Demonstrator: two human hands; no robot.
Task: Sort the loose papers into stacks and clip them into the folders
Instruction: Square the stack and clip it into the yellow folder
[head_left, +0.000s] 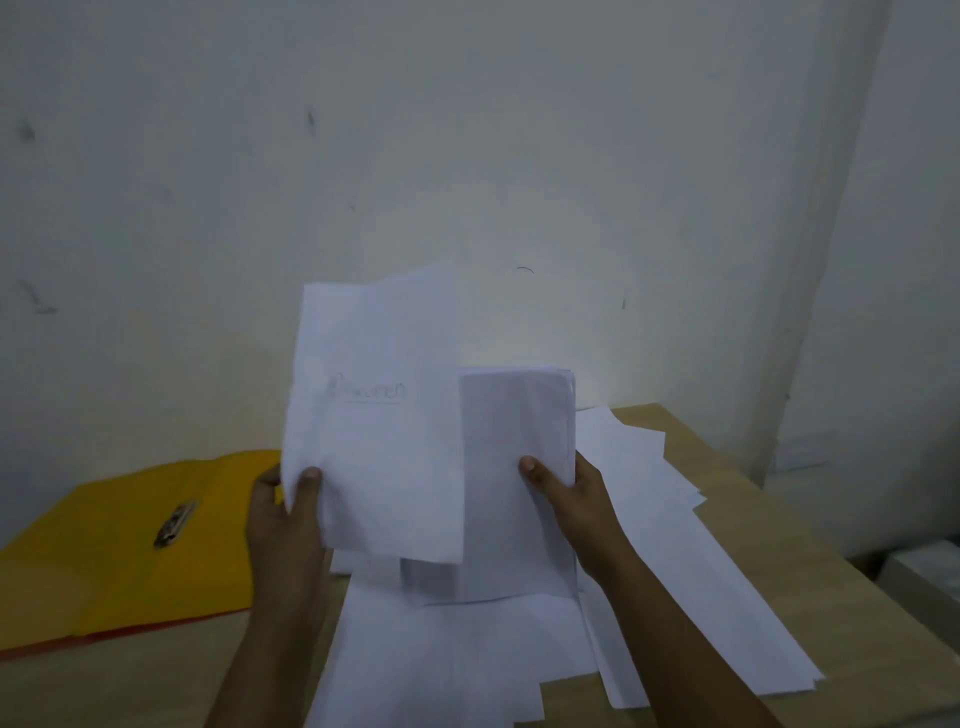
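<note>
My left hand (288, 504) pinches a white sheet (374, 415) with faint handwriting and holds it upright above the table. Beside it, my right hand (563, 488) grips a thicker stack of white papers (517, 478), also upright, its left part behind the single sheet. Several loose white sheets (467, 639) lie spread on the wooden table (737, 467) under and right of both hands. At the left an open yellow folder (104, 571) lies flat with its metal clip (175, 524) showing.
A plain white wall (467, 156) rises right behind the table. Under the yellow folder an orange-red edge (130, 631) shows. Pale box-like things (924, 571) sit past the table's right edge. Bare wood shows at the front left and far right.
</note>
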